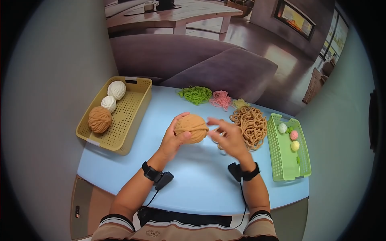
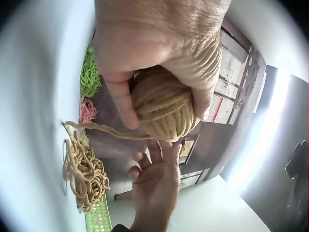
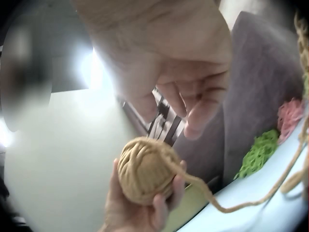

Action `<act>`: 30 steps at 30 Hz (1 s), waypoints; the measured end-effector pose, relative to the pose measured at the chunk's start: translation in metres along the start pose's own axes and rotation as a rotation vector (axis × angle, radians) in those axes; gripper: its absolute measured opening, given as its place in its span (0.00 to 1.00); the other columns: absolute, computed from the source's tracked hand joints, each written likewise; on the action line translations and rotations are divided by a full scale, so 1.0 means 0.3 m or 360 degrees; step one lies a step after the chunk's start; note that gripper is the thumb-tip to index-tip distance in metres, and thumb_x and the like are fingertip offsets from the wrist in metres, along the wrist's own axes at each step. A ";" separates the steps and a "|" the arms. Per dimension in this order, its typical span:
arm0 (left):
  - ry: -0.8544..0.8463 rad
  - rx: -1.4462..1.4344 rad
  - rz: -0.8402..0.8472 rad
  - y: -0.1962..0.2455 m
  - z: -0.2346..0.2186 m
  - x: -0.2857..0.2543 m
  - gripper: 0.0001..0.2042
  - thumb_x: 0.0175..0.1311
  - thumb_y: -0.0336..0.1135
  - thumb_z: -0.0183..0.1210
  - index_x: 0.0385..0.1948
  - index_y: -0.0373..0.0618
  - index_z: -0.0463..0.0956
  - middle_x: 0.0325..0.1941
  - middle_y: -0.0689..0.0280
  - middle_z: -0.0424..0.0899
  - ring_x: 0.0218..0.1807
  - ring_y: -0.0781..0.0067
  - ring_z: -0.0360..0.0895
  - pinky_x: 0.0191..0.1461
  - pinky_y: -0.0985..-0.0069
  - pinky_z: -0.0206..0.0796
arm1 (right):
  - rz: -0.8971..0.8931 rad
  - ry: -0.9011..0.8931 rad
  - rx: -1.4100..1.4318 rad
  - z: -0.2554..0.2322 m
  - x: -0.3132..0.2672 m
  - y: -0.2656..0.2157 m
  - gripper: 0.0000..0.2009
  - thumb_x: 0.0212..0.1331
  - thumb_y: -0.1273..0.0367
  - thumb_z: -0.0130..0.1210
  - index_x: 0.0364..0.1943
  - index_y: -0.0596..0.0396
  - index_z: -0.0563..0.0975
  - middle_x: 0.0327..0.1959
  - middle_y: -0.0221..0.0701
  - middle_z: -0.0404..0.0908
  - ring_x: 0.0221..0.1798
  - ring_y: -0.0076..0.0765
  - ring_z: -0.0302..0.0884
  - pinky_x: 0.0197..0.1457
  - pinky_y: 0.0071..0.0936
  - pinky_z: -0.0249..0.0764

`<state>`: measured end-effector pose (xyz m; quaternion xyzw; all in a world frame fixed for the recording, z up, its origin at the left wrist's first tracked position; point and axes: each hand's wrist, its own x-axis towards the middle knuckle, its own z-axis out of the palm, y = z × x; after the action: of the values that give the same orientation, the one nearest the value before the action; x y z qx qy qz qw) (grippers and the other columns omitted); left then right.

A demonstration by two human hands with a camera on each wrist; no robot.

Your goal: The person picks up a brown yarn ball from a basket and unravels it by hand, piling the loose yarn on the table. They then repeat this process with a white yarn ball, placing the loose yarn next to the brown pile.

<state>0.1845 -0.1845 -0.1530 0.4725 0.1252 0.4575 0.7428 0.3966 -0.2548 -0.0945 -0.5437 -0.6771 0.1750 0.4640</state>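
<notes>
Yarn wound into a tan ball point(image 1: 191, 128) sits above the bench point(image 1: 181, 180) in the head view, gripped by the left hand point(image 1: 171, 140), whose thumb lies across its near side. The right hand point(image 1: 230, 139) is open just beside it, fingers parted and a little blurred. A loose tan heap point(image 1: 250, 127) lies on the bench, near the green basket point(image 1: 277, 170) at the right, which holds small white, pink and yellow balls and some green pieces. Along the far edge lie a green heap point(image 1: 196, 95), a pink heap point(image 1: 221, 99) and a pale yellow heap point(image 1: 241, 104). At the left, a mustard basket point(image 1: 134, 116) carries two white balls point(image 1: 112, 95) and a brown ball point(image 1: 99, 119).

From the left wrist, the fingers and thumb clasp opposite sides of the tan ball, and a single strand point(image 2: 104, 128) runs from it toward the tan heap. The right hand is beyond, palm showing.

In the right wrist view, the right hand's fingers are slightly bent and hold nothing, with a gap between them and the tan ball. The left hand cups the ball from below, and the strand slopes down to the bench.
</notes>
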 end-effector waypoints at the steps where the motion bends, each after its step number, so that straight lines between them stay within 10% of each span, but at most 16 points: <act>1: 0.0002 0.0023 0.0015 0.004 0.000 0.002 0.41 0.59 0.44 0.71 0.71 0.43 0.58 0.65 0.59 0.72 0.68 0.66 0.71 0.71 0.67 0.66 | -0.0135 0.0029 -0.0128 0.042 -0.011 -0.032 0.15 0.63 0.68 0.64 0.50 0.59 0.81 0.36 0.36 0.86 0.28 0.26 0.81 0.31 0.25 0.75; 11: -0.0070 0.0343 -0.0042 0.026 0.020 -0.002 0.42 0.55 0.40 0.73 0.72 0.44 0.60 0.63 0.59 0.75 0.66 0.67 0.72 0.71 0.68 0.64 | -0.0281 0.0344 -0.0164 0.038 -0.038 -0.084 0.03 0.62 0.74 0.62 0.34 0.59 0.80 0.23 0.32 0.82 0.23 0.26 0.81 0.23 0.21 0.72; 21: -0.0433 0.0762 -0.0064 -0.013 0.076 -0.035 0.47 0.49 0.34 0.76 0.74 0.46 0.59 0.65 0.61 0.73 0.68 0.68 0.69 0.74 0.69 0.60 | 0.0115 0.0770 0.0620 -0.052 0.003 -0.022 0.06 0.72 0.70 0.51 0.37 0.58 0.73 0.31 0.33 0.83 0.27 0.25 0.83 0.25 0.16 0.74; 27: -0.0389 0.0952 0.0275 -0.038 0.022 -0.006 0.43 0.50 0.33 0.76 0.70 0.44 0.62 0.64 0.60 0.73 0.67 0.68 0.71 0.72 0.70 0.64 | 0.0346 0.1224 0.0690 -0.243 0.045 0.174 0.06 0.72 0.69 0.49 0.36 0.55 0.74 0.26 0.30 0.81 0.22 0.20 0.78 0.20 0.13 0.69; 30: -0.0179 0.0461 -0.0055 0.018 0.046 -0.015 0.42 0.50 0.33 0.76 0.69 0.44 0.62 0.64 0.59 0.74 0.66 0.67 0.73 0.71 0.70 0.65 | 0.0415 0.1344 0.0511 -0.370 0.027 0.330 0.05 0.70 0.70 0.51 0.36 0.55 0.75 0.25 0.28 0.80 0.22 0.18 0.75 0.20 0.13 0.66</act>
<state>0.1874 -0.1955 -0.1424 0.5973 0.1561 0.3946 0.6805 0.5444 -0.2427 -0.1078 -0.5693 -0.3195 0.0978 0.7512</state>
